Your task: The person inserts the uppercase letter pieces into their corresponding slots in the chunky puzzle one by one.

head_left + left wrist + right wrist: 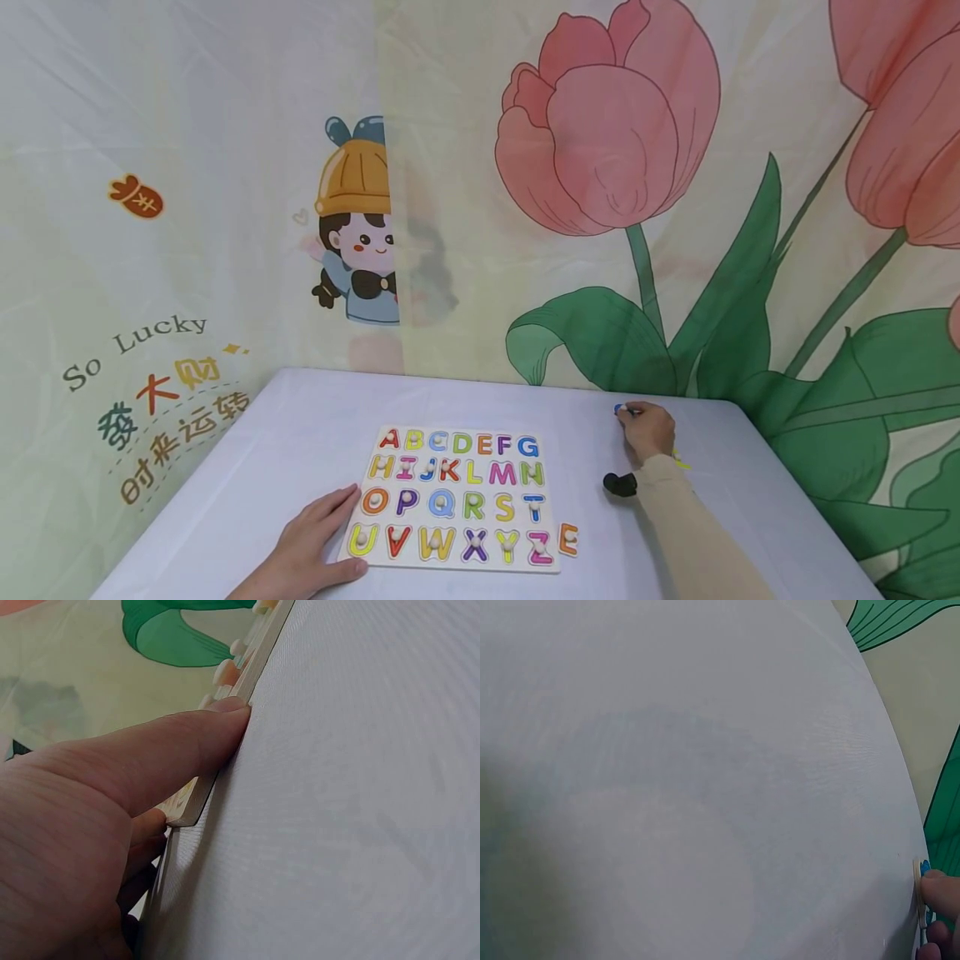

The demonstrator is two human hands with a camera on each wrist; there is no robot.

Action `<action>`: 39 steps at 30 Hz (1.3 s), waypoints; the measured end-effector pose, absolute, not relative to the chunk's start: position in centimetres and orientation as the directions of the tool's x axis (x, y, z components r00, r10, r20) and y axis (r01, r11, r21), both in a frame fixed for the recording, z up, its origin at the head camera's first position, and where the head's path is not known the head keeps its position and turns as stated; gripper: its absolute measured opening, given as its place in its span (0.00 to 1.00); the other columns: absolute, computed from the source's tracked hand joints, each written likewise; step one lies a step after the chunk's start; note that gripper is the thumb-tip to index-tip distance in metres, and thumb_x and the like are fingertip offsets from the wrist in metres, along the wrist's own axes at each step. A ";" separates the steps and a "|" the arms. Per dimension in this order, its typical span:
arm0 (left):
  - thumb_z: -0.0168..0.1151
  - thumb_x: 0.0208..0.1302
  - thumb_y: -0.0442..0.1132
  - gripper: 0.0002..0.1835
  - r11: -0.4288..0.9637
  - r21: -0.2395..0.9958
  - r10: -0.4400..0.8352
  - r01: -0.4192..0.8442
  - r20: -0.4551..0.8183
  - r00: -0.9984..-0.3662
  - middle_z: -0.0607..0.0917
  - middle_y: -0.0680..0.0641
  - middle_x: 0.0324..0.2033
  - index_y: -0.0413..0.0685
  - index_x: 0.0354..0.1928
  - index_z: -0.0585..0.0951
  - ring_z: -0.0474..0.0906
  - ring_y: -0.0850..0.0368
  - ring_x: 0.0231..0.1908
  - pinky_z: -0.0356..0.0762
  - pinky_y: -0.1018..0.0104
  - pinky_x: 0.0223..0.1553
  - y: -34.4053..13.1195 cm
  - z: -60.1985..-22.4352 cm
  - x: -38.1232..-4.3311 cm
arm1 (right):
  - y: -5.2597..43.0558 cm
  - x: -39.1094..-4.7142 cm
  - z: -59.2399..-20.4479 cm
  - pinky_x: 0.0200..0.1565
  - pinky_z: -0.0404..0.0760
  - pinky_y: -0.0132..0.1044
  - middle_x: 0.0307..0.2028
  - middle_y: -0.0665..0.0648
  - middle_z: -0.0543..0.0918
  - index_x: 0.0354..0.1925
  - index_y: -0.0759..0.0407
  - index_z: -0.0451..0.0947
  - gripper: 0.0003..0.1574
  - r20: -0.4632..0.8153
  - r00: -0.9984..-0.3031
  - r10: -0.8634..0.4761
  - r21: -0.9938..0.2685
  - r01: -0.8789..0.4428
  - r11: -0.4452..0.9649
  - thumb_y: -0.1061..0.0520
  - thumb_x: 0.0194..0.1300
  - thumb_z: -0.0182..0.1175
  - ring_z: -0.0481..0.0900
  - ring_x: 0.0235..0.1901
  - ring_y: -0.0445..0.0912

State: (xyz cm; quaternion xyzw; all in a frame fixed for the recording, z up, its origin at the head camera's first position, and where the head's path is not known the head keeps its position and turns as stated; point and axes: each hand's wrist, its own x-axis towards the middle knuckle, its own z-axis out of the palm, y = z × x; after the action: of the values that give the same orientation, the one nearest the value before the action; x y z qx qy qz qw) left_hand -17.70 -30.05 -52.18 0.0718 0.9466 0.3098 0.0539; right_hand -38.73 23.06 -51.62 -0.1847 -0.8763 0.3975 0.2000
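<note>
A white alphabet puzzle board with rows of coloured letters lies on the table. At its near left corner is my left hand, its fingers rather straight along the left edge. The thumb rests on the near edge in the left wrist view. Far to the right, my right hand pinches a small blue puzzle piece close to the table's back edge. The right wrist view shows only fingertips and the piece's pale wooden side with blue; its shape is mostly hidden.
An orange letter E piece lies beside the board's near right corner. Something yellow peeks out behind my right wrist. A dark rounded thing sits at that wrist. Behind the white table hangs a printed curtain.
</note>
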 end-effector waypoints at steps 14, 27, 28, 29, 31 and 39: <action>0.78 0.56 0.66 0.59 0.800 0.583 0.203 0.141 -0.041 -0.978 0.64 0.41 0.80 0.41 0.81 0.64 0.56 0.32 0.78 0.59 0.23 0.70 -30.1 -51.8 -17.6 | 23.2 -38.9 -51.4 0.43 0.76 0.49 0.43 0.64 0.86 0.52 0.65 0.89 0.15 0.167 -0.866 0.471 -0.774 0.181 0.607 0.57 0.73 0.68 0.78 0.44 0.58; 0.78 0.54 0.66 0.59 0.804 0.580 0.191 0.130 -0.045 -0.981 0.64 0.41 0.80 0.42 0.81 0.65 0.56 0.33 0.78 0.59 0.24 0.70 -30.1 -52.0 -17.6 | 24.6 -38.2 -51.1 0.43 0.78 0.45 0.43 0.63 0.89 0.51 0.65 0.90 0.17 0.188 -0.942 0.279 -0.751 0.045 0.658 0.54 0.71 0.71 0.80 0.44 0.57; 0.78 0.54 0.67 0.59 0.802 0.584 0.187 0.123 -0.049 -0.981 0.64 0.42 0.80 0.42 0.81 0.65 0.56 0.33 0.78 0.59 0.24 0.71 -30.1 -52.0 -17.6 | 24.7 -38.2 -51.1 0.44 0.79 0.46 0.44 0.64 0.89 0.51 0.65 0.90 0.17 0.185 -0.946 0.265 -0.758 0.035 0.651 0.54 0.71 0.72 0.80 0.44 0.57; 0.78 0.54 0.67 0.59 0.803 0.583 0.189 0.126 -0.049 -0.981 0.64 0.42 0.80 0.42 0.81 0.65 0.56 0.33 0.78 0.59 0.24 0.70 -30.1 -52.1 -17.6 | 24.7 -38.1 -51.0 0.45 0.80 0.46 0.44 0.64 0.89 0.51 0.65 0.90 0.17 0.182 -0.950 0.252 -0.763 0.025 0.646 0.54 0.71 0.72 0.80 0.45 0.57; 0.78 0.55 0.67 0.59 0.805 0.577 0.196 0.136 -0.043 -0.980 0.64 0.41 0.80 0.42 0.81 0.65 0.56 0.33 0.78 0.59 0.24 0.70 -30.1 -52.0 -17.6 | 24.7 -38.1 -50.9 0.49 0.81 0.51 0.45 0.64 0.90 0.50 0.65 0.90 0.17 0.179 -0.957 0.227 -0.771 0.007 0.637 0.54 0.71 0.72 0.81 0.46 0.58; 0.77 0.57 0.66 0.59 0.808 0.562 0.225 0.177 -0.016 -0.974 0.64 0.40 0.80 0.41 0.81 0.65 0.57 0.31 0.78 0.60 0.23 0.69 -30.3 -52.0 -17.6 | 23.5 -38.0 -49.5 0.60 0.75 0.58 0.45 0.58 0.91 0.48 0.59 0.91 0.14 0.213 -0.977 -0.023 -0.696 -0.168 0.699 0.53 0.69 0.74 0.82 0.46 0.54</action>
State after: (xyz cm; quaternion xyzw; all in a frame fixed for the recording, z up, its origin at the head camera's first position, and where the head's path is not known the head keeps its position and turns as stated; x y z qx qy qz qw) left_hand -17.57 -30.26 -52.00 0.1059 0.9498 0.2915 0.0411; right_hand -37.96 23.52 -49.51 0.0519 -0.9167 0.3848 0.0941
